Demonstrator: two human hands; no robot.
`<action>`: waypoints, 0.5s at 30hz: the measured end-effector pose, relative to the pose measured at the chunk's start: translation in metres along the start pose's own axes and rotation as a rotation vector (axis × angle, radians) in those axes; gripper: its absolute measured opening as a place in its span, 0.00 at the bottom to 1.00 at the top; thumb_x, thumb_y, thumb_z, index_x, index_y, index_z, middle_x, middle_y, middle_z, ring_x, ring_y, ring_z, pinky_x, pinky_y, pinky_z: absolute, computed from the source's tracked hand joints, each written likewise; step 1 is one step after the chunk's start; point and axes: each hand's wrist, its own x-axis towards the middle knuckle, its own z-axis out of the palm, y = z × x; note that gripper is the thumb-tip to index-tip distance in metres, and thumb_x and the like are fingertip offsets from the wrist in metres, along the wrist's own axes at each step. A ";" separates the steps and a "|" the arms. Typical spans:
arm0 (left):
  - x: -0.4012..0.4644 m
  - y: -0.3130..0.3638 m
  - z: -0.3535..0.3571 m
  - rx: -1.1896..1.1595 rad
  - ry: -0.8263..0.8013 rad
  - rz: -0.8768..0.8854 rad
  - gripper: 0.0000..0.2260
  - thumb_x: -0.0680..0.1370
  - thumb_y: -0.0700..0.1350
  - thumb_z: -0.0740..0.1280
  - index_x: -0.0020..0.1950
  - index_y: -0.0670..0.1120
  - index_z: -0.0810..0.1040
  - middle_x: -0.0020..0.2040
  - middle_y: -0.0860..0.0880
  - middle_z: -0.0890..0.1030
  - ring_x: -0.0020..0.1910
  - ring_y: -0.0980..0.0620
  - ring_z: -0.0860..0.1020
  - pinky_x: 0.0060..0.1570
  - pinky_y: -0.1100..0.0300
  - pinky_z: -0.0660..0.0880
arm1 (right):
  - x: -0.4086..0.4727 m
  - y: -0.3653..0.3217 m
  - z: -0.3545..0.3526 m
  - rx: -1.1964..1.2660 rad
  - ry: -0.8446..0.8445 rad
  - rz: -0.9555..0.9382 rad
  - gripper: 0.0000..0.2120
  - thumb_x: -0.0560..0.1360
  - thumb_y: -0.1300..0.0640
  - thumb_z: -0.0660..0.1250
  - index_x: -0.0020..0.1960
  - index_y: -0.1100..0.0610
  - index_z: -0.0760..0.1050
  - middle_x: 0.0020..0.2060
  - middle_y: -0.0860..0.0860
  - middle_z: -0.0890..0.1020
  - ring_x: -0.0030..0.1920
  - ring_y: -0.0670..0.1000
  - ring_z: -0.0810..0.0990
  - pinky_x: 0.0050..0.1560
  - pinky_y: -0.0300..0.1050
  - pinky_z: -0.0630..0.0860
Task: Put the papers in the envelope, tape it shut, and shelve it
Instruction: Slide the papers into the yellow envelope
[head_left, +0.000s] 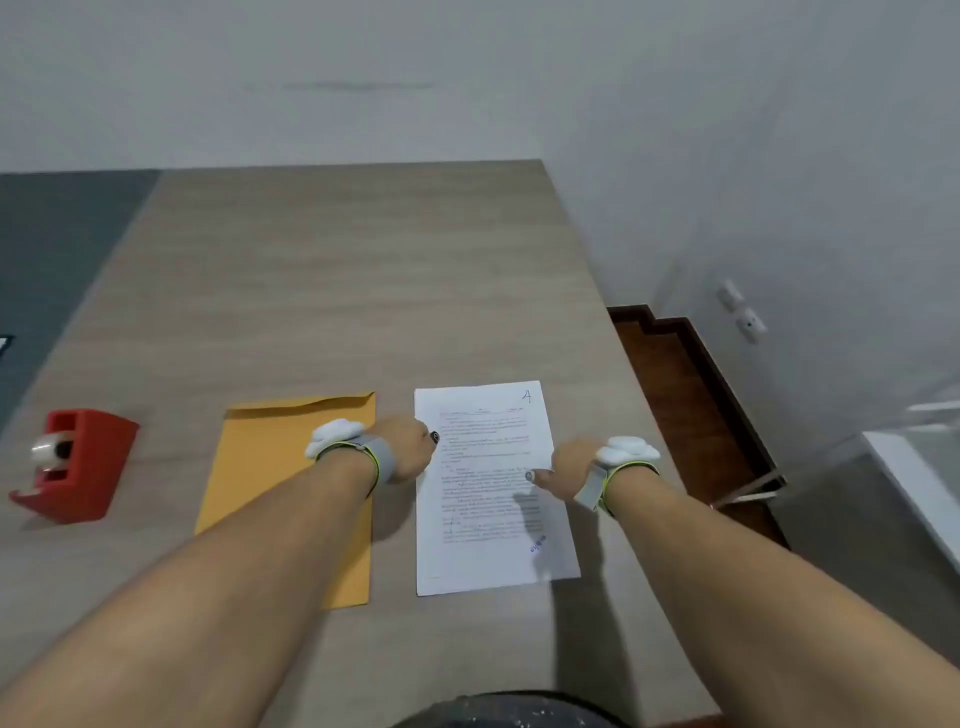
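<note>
A stack of white printed papers (488, 519) lies flat on the wooden table (337, 270), with a handwritten mark at its top right corner. A tan envelope (265, 478) lies just left of it, flap end away from me, partly under my left forearm. My left hand (402, 449) is curled at the papers' left edge, its thumb tip touching that edge. My right hand (563, 467) is at the right edge with its thumb lying on the sheet. The fingers of both hands are hidden behind the backs of the hands.
A red tape dispenser (78, 462) with a roll of clear tape stands at the table's left side. The table's right edge drops to a brown floor (685, 415) beside a white wall. A white surface (914, 478) shows at far right.
</note>
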 end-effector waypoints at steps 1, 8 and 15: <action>0.003 0.000 0.006 0.015 -0.038 -0.018 0.20 0.86 0.50 0.51 0.38 0.44 0.69 0.44 0.41 0.76 0.38 0.47 0.71 0.41 0.56 0.66 | 0.001 0.002 0.005 0.032 -0.014 -0.017 0.27 0.80 0.37 0.54 0.35 0.58 0.71 0.36 0.52 0.75 0.41 0.56 0.74 0.47 0.44 0.71; 0.026 -0.008 0.022 -0.068 -0.058 -0.180 0.18 0.85 0.46 0.51 0.42 0.43 0.75 0.45 0.40 0.81 0.40 0.43 0.75 0.38 0.56 0.66 | 0.016 0.014 0.011 0.175 0.046 0.065 0.21 0.80 0.43 0.58 0.37 0.57 0.72 0.32 0.52 0.74 0.38 0.55 0.74 0.35 0.41 0.65; 0.046 -0.017 0.033 -0.629 -0.094 -0.460 0.10 0.79 0.41 0.58 0.44 0.40 0.78 0.44 0.40 0.85 0.38 0.40 0.84 0.32 0.57 0.78 | 0.054 0.015 0.026 0.436 0.017 0.356 0.22 0.68 0.37 0.63 0.31 0.56 0.75 0.25 0.48 0.77 0.27 0.51 0.75 0.32 0.40 0.68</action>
